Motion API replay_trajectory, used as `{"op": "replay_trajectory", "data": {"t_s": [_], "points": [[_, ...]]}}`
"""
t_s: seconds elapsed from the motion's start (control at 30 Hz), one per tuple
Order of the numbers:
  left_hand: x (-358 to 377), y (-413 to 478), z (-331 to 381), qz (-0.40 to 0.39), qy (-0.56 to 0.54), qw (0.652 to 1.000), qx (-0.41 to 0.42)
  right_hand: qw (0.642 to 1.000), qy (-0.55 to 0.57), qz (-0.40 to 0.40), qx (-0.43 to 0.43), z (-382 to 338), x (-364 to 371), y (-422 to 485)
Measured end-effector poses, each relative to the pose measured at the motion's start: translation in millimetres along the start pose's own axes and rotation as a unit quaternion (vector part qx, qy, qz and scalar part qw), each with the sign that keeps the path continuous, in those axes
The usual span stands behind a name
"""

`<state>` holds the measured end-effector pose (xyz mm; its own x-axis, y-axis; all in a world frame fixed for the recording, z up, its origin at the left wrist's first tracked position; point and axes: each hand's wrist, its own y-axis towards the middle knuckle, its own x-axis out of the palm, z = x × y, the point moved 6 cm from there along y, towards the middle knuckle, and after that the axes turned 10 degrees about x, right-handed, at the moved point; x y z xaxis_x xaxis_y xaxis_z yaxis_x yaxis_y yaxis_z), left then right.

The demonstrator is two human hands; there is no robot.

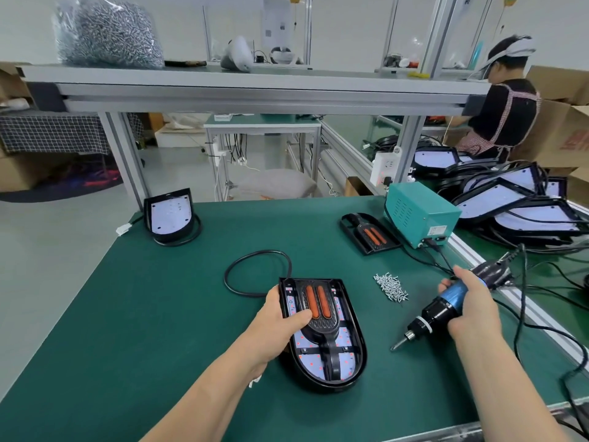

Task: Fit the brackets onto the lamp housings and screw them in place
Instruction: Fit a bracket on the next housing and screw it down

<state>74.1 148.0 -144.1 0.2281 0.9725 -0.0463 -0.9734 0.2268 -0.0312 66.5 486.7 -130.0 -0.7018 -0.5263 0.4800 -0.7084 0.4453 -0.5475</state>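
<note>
Left hand (279, 315) gripping lamp housing (349, 373) by its left rim, thumb pressing on bracket (318, 303) | right hand (470, 309) clasping electric screwdriver (441, 311), bit pointing down-left | housing lying near tabletop (159, 314) front edge | screws (391, 287) lying toward right edge | second bracket (369, 234) lying beside teal power box (420, 215) at far right corner | second housing (170, 215) leaning at far left corner

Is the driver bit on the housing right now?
No, the electric screwdriver in the right hand points its bit at bare mat, clear to the right of the lamp housing.
</note>
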Motion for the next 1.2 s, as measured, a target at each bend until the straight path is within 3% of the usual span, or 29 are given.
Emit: {"op": "replay_trajectory", "data": {"t_s": [0.33,0.53,0.73,0.87,1.2], "points": [[0.8,-1.0,1.9,-0.001,0.006,1.0,0.006,0.997,-0.073,-0.019,-0.031,3.4,-2.2,10.9],[-0.7,-1.1,0.3,-0.002,0.01,1.0,0.003,0.985,-0.156,0.017,-0.067,1.5,-5.2,19.7],[-1.8,-2.0,0.9,0.002,0.009,1.0,0.004,0.928,-0.31,0.158,-0.131,-5.1,-17.3,19.9],[-1.2,-3.0,1.4,0.003,0.004,1.0,0.0,0.89,-0.369,0.174,-0.205,-8.7,-13.1,12.8],[-4.8,-6.1,13.2,-0.01,0.07,0.997,-0.036,0.855,-0.387,0.226,-0.26,-5.3,-14.6,2.1]]}}
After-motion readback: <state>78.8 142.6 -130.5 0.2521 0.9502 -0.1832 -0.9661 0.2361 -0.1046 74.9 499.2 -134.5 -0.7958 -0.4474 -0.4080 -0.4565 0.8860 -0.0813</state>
